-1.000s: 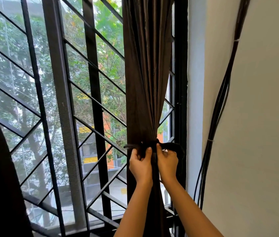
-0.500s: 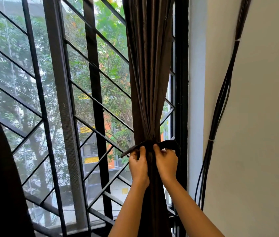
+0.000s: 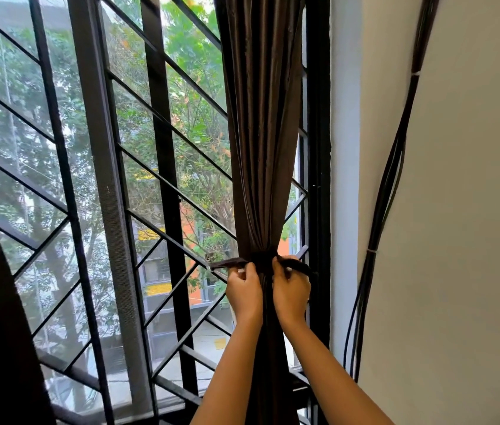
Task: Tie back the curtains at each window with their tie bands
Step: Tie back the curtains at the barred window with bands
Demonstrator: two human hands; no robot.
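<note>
Your left hand point(image 3: 244, 291) has its fingers curled round the short free tail of the dark brown fabric tie band point(image 3: 227, 264), which sticks out toward nine o'clock from the gathered waist of the long dark brown satin curtain point(image 3: 261, 118). Your right hand point(image 3: 291, 289) pinches the band's other end, which runs off toward three o'clock. The two fists sit just beside each other at six o'clock below the crossing, knuckles toward you. That suits an even outward pull from both sides, so the band cinches without dragging the cloth sideways. The curtain is bunched into a narrow column at the right edge of the window, in front of the black metal window grille point(image 3: 162, 148), which leaves the panes toward nine o'clock uncovered. The pleats narrow sharply into the band, so the first crossing looks snug, but I cannot tell whether a full knot is made. To my eye you are mid-tightening, and a second tuck is probably needed. Whether the right end is fixed to the frame is hidden. A bundle of black cables point(image 3: 389, 179) hangs down the pale wall point(image 3: 463, 210) at three o'clock, well apart from your hands.
</note>
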